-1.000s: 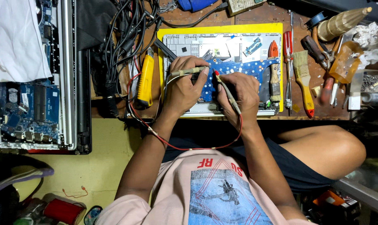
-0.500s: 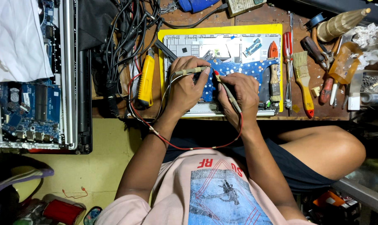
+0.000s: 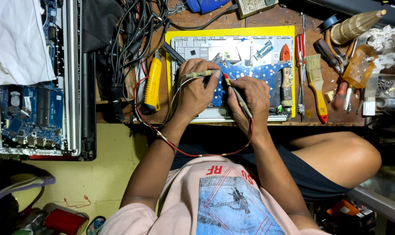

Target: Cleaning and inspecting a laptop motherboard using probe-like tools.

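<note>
Head view: blue circuit board (image 3: 267, 72), component-studded, beneath both hands.

Desk (image 3: 267, 17) clutter: yellow-handled cutter (image 3: 152, 85) left of the yellow mat (image 3: 232, 31), tangle of black cables (image 3: 132, 39) above it. Right side: red screwdriver (image 3: 300, 48), paintbrush with yellow handle (image 3: 316, 82), beige cone (image 3: 352, 26). Far left: opened laptop with blue motherboard (image 3: 30, 113), white cloth (image 3: 14, 39) over it.

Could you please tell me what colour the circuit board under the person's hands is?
The circuit board is blue, seen best in the head view.
</note>
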